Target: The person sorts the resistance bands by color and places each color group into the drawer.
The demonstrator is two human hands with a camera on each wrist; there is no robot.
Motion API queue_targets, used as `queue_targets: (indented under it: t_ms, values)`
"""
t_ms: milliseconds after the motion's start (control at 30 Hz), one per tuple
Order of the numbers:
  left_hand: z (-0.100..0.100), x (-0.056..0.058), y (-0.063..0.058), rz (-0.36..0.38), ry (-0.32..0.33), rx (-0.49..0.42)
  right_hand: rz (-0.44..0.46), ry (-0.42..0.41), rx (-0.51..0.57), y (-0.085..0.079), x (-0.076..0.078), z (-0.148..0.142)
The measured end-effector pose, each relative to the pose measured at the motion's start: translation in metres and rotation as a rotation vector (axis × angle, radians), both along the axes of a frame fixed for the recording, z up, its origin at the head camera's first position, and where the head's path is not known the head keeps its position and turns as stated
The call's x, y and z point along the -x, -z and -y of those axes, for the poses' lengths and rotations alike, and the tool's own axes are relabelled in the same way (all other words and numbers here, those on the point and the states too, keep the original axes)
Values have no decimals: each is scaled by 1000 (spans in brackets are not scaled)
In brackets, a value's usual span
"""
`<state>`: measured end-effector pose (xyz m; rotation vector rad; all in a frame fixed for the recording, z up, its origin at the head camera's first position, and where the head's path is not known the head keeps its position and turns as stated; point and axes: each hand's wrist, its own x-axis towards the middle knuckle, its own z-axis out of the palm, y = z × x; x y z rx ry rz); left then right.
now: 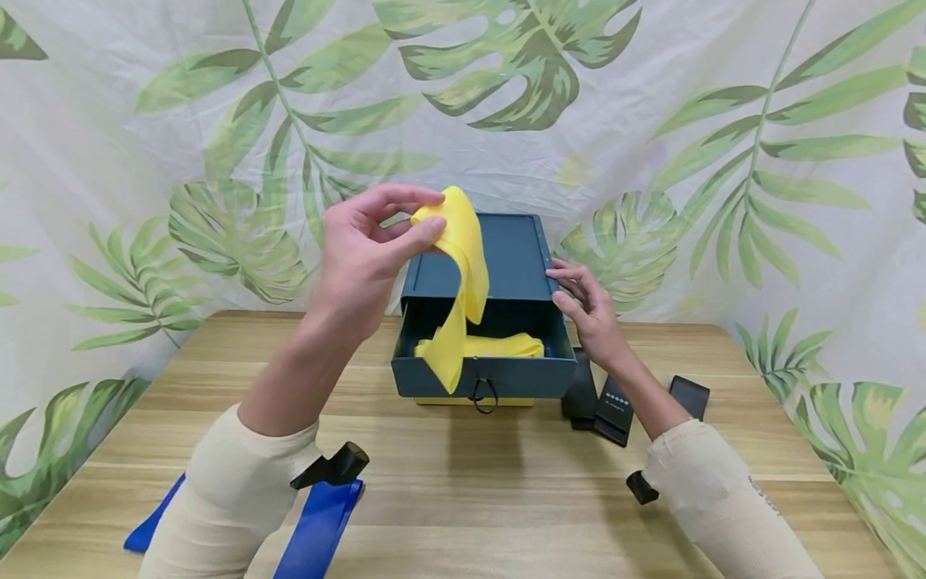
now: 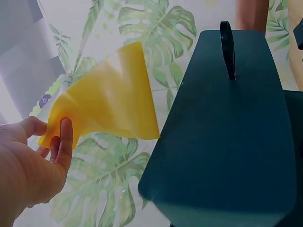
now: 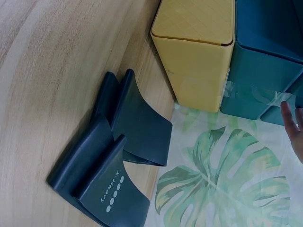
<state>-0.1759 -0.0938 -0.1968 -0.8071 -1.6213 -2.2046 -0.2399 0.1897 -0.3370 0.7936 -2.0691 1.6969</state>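
Observation:
My left hand (image 1: 365,253) pinches a yellow exercise band (image 1: 469,257) between thumb and fingers, above a pulled-out drawer. The band hangs down in a loop, its lower end before the dark teal drawer front (image 1: 427,379). In the left wrist view the same band (image 2: 111,94) spreads out flat beside the drawer. Another yellow strip (image 1: 517,346) lies inside that drawer. My right hand (image 1: 589,314) rests its fingertips against the right side of the teal drawer box (image 1: 506,241). In the right wrist view, only a few right-hand fingers (image 3: 289,118) show at the edge.
Under the teal box sits a yellow drawer unit (image 3: 194,66). Folded black bands, one printed X-Heavy (image 3: 113,189), lie on the wooden table (image 1: 463,498) to the right, with another black piece (image 1: 690,396) beyond my right forearm. A blue band (image 1: 318,527) lies near my left forearm.

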Motion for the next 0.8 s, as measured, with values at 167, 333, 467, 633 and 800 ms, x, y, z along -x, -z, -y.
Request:
queue_targets:
  t_ms: [167,333,467,633,800]
  values:
    - [-14,2,-2,-25,14,-3,-3,-2,0,0,0,0]
    - [-27,4,-3,-48,-9,18,2,6,-2,1,0,-1]
    - [-38,8,-2,-53,-5,48,4,7,0,1,0,-1]
    - [-49,13,4,-41,0,104,7,5,3,1,1,-1]
    - [-58,15,8,-53,13,125,7,0,7,1,1,0]
